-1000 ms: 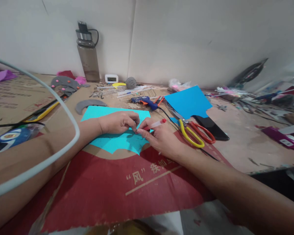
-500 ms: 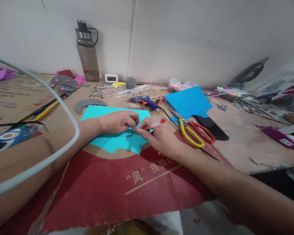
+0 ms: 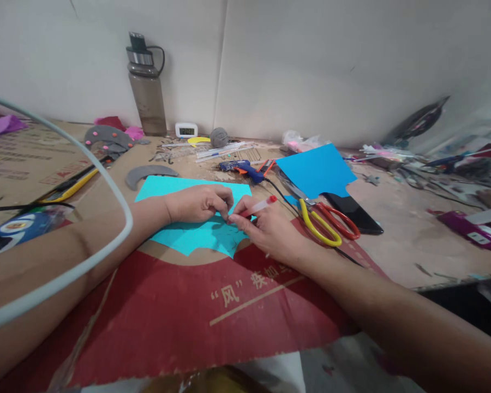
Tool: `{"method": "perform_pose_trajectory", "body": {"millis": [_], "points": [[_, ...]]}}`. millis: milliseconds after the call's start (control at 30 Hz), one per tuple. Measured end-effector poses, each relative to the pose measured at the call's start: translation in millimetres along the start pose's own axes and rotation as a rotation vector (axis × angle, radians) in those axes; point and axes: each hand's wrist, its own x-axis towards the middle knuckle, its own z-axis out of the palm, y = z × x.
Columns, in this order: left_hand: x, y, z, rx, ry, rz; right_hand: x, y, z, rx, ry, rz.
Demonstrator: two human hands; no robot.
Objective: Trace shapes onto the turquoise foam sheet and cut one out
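Observation:
A turquoise sheet with scalloped cuts along its near edge lies on red and brown cardboard. My right hand is closed round a red-capped pen, its tip down near the sheet by my left fingertips. On the sheet rests my left hand, its fingers curled and fingertips together; whatever may be between them is hidden. Right of my right hand lie scissors with one yellow and one red handle. Behind them is a blue sheet partly over a black phone.
A blue glue gun lies behind the turquoise sheet, its cord running right. A tall bottle, a small clock and a yarn ball stand near the wall. A pale hoop crosses the left foreground.

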Motion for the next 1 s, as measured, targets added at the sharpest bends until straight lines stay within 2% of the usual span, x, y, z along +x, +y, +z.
{"method": "perform_pose_trajectory", "body": {"millis": [400,1000], "points": [[0.7,0.6,-0.7,-0.011,-0.005,0.014,0.3,1.2,0.1,0.093,-0.012,0.016],[-0.4,1.2,-0.9,-0.023,-0.01,-0.013,-2.9,-0.6,-5.0,0.067,-0.028,-0.022]]}}
